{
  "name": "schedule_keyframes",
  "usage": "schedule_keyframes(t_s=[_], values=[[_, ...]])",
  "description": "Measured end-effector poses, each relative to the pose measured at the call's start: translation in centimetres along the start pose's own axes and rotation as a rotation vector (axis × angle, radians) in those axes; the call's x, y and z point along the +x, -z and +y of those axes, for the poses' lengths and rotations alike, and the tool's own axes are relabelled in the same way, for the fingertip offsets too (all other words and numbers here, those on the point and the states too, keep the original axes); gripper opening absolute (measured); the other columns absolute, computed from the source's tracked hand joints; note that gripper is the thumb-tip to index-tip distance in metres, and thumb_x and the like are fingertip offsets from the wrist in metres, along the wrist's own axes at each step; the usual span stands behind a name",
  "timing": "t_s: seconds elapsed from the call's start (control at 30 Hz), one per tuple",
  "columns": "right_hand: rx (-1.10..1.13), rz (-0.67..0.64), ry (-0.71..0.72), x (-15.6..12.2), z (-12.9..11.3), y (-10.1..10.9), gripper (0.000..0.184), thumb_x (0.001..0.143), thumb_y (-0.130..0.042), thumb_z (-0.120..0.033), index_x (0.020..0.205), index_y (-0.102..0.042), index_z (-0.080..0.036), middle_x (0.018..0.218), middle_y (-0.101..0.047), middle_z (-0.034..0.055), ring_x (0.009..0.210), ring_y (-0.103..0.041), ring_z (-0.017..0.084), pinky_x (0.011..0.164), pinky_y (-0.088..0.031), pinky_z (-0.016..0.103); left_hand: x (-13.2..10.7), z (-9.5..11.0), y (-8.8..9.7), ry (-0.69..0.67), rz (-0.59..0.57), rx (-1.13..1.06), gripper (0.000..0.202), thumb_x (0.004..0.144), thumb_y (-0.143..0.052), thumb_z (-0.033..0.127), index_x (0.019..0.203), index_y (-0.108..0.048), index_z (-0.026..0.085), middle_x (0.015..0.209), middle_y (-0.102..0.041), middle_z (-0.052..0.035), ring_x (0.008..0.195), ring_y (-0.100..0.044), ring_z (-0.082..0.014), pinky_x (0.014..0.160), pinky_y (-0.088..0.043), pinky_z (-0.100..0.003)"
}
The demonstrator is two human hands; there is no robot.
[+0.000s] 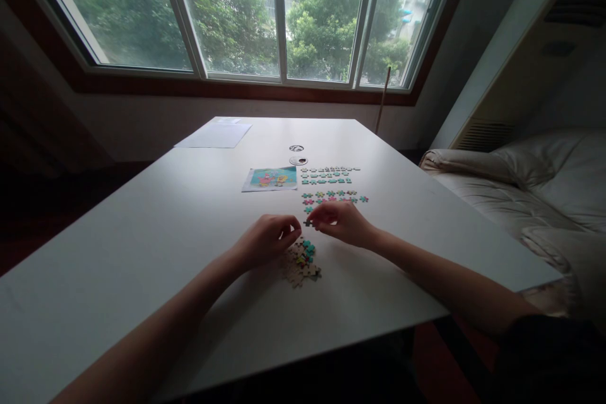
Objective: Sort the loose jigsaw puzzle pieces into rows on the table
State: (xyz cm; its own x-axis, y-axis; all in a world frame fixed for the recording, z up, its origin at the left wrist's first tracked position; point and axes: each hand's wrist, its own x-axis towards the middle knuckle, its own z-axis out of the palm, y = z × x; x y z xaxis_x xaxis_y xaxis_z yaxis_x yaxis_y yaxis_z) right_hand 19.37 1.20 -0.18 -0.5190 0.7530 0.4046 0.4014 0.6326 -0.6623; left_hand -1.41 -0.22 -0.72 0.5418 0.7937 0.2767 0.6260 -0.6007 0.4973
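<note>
- The right hand (338, 222) bends over the table (142, 246); its thumb and fingertips are pinching one dark puzzle piece (307, 223).
- The left hand (271, 237) is placed just above the loose pile of pieces (297, 270). Its fingers are curled toward the thumb, but the view is small and dim, so I cannot tell whether they grasp something.
- In this pile, many pieces show a plain beige side, and some show turquoise or yellow.
- Beyond the right hand, sorted pieces (329, 194) lie in rows, mostly turquoise, with some pink.
- To the left of the rows lies a colourful picture sheet (269, 178).
- Behind it are two round items (298, 161), near each other.
</note>
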Motion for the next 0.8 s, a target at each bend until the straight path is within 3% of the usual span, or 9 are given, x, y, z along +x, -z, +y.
schedule_keyframes(t_s=[0.23,0.57,0.8], values=[[0.164,-0.091,-0.013,-0.14,0.34,-0.52,0.022,0.075,-0.057,-0.016,0.096,-0.063,-0.013,0.074,-0.067,0.0038,0.069,-0.063,0.011,0.067,-0.052,0.025,0.02,0.0,-0.08,-0.008,0.0,-0.025,0.019,0.081,-0.05,0.026,0.075,-0.063,0.015,0.054,-0.052,0.004,0.049,-0.043,-0.0075,0.051,-0.033,-0.018],[0.142,-0.079,0.021,-0.05,0.58,-0.62,0.014,0.075,-0.057,-0.017,0.086,-0.065,-0.015,0.078,-0.067,0.0037,0.069,-0.062,0.01,0.066,-0.053,0.024,-0.08,0.2,0.05,-0.02,-0.01,-0.042,0.017,0.081,-0.051,0.025,0.075,-0.063,0.014,0.052,-0.051,0.0047,0.048,-0.042,-0.0069,0.05,-0.032,-0.017],[0.081,-0.149,0.059,-0.22,0.68,-0.73,0.012,0.075,-0.057,-0.016,0.084,-0.064,-0.013,0.075,-0.066,0.0032,0.065,-0.059,0.009,0.063,-0.05,0.022,-0.01,-0.02,-0.15,-0.018,-0.019,-0.039,0.019,0.082,-0.05,0.027,0.075,-0.064,0.015,0.054,-0.052,0.0041,0.049,-0.043,-0.0072,0.05,-0.032,-0.018]])
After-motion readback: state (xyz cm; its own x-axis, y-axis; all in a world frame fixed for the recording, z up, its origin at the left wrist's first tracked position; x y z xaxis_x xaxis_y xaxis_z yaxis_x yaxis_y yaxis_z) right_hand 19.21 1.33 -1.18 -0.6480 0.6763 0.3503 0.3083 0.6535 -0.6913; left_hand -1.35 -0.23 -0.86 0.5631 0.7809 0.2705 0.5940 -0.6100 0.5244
